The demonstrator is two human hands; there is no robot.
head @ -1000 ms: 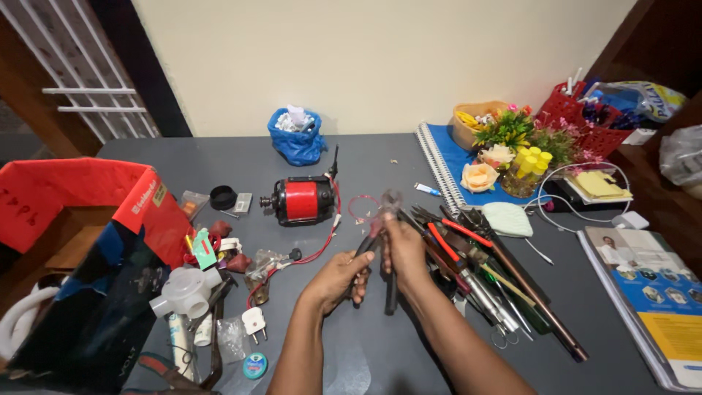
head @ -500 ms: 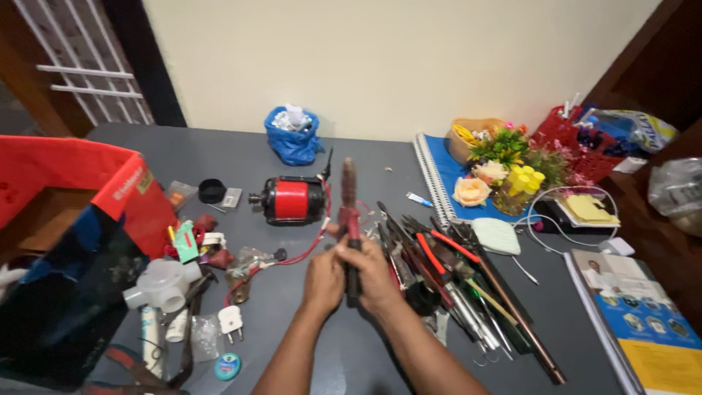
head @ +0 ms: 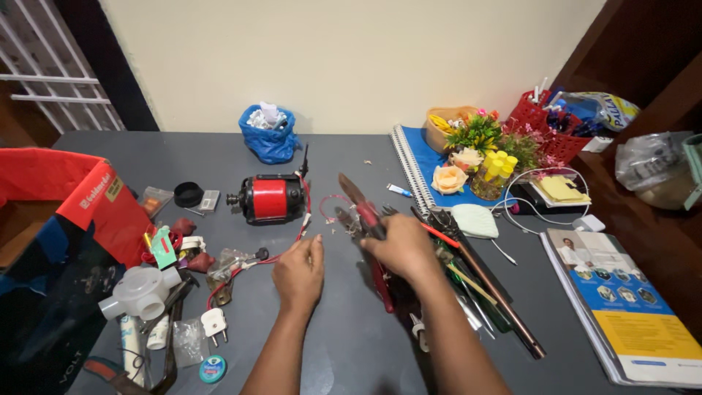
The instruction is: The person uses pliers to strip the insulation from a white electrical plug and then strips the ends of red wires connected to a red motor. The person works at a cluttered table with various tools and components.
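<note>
R hand [head: 401, 245] is gripping red-handled pliers [head: 360, 207], jaws pointing up-left; L hand [head: 300, 272] is hovering loosely open beside the red wire [head: 303, 219]. Best steadying wire w/ L before biting.

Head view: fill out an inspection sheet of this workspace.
Surface: dark grey table, crowded.
Job's things: red-handled pliers, raised, tip toward wall.
Clutter: red motor, blue bag, white plug, tool pile, notebook, flowers, booklet.
Grippers: right hand grips pliers; left hand open, holds nothing.
Cables: red wire from motor; white cable.
Surroundings: cream wall, red basket, red box.
</note>
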